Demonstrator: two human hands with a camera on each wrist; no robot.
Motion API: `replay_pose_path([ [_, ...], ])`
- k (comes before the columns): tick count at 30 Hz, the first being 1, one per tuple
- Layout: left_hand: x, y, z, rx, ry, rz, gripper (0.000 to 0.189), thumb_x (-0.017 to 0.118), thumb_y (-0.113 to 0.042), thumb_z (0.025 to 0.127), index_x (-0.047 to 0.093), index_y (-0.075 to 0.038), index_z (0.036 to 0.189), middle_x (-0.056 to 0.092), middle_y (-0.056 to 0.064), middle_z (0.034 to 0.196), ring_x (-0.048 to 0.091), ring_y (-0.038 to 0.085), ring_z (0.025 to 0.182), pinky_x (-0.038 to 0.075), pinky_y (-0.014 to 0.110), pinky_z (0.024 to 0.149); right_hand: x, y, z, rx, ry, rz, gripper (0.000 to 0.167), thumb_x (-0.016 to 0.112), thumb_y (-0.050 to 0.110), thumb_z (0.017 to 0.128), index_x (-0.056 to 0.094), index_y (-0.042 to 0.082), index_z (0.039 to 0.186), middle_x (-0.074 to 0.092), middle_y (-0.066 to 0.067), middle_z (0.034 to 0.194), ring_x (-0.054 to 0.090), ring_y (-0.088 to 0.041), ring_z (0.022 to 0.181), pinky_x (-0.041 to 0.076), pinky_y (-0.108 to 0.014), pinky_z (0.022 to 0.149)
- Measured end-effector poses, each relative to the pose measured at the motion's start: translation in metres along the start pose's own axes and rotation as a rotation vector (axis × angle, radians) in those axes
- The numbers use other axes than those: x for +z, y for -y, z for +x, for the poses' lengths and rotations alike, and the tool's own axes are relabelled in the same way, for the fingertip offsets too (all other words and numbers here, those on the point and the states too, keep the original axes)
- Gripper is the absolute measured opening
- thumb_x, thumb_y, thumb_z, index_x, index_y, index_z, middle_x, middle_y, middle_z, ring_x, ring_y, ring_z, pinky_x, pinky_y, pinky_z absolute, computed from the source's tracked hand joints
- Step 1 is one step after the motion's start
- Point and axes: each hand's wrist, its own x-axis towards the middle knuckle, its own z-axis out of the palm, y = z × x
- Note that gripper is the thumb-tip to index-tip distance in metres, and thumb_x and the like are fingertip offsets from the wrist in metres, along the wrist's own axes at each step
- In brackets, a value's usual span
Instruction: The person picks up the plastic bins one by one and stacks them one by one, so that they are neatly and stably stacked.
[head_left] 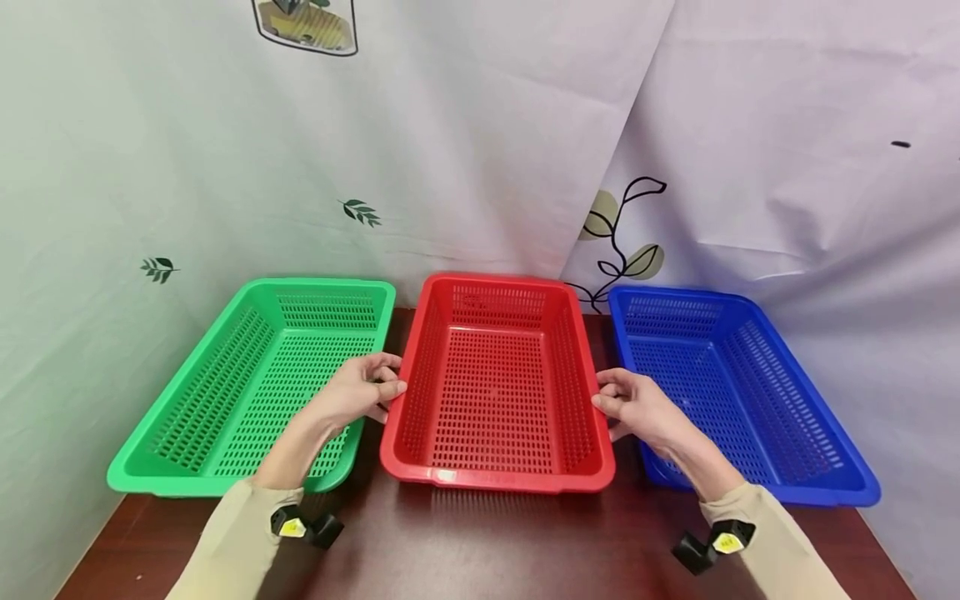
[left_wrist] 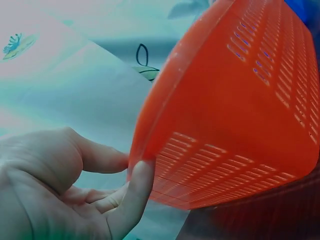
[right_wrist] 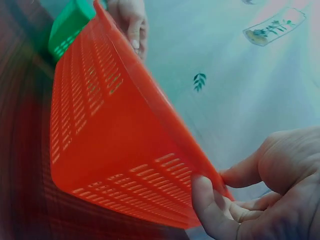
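A red plastic basket (head_left: 491,479) with slotted walls and a perforated bottom stands in the middle of the head view. My left hand (head_left: 356,389) pinches its left rim, thumb on top and fingers beneath. On the opposite side my right hand (head_left: 637,407) grips the right rim in the same way. Seen from the left wrist, the left hand (left_wrist: 75,185) has its thumb and a finger on either side of the rim of the basket (left_wrist: 215,105). The right wrist view shows the right hand (right_wrist: 270,190) pinching the rim of the basket (right_wrist: 120,145) too.
A green basket (head_left: 150,408) stands to the left and a blue basket (head_left: 817,400) to the right, close on both sides of the red one. All three are on a dark brown table (head_left: 480,550). A white printed cloth (head_left: 480,150) hangs right behind them.
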Motion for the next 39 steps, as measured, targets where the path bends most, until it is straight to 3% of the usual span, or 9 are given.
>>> replay_pose_path([
  [17, -0.011, -0.002, -0.014, 0.079, 0.069, -0.205, 0.047, 0.059, 0.002, 0.097, 0.037, 0.014, 0.137, 0.061, 0.005, 0.088, 0.065, 0.015, 0.072, 0.057, 0.032, 0.060, -0.002, 0.004, -0.012, -0.090, 0.039, 0.222, 0.044, 0.055, -0.003, 0.098, 0.033, -0.019, 0.133, 0.062, -0.011, 0.097, 0.067, -0.017, 0.081, 0.060, -0.040, 0.065],
  [30, -0.024, -0.009, -0.025, 0.146, 0.089, -0.213, 0.045, 0.060, 0.001, 0.096, 0.039, 0.013, 0.134, 0.063, 0.005, 0.091, 0.067, 0.017, 0.079, 0.058, 0.035, 0.063, 0.006, 0.016, -0.017, -0.161, 0.086, 0.439, 0.034, 0.053, -0.006, 0.099, 0.039, -0.010, 0.129, 0.067, -0.007, 0.098, 0.068, -0.017, 0.084, 0.061, -0.041, 0.071],
  [39, -0.039, -0.020, -0.037, 0.196, 0.123, -0.226, 0.046, 0.059, 0.001, 0.097, 0.036, 0.014, 0.135, 0.065, 0.005, 0.090, 0.066, 0.018, 0.082, 0.060, 0.040, 0.070, 0.019, 0.033, -0.021, -0.158, 0.043, 0.462, 0.038, 0.056, -0.005, 0.098, 0.038, -0.010, 0.132, 0.069, -0.008, 0.100, 0.070, -0.018, 0.084, 0.061, -0.038, 0.072],
])
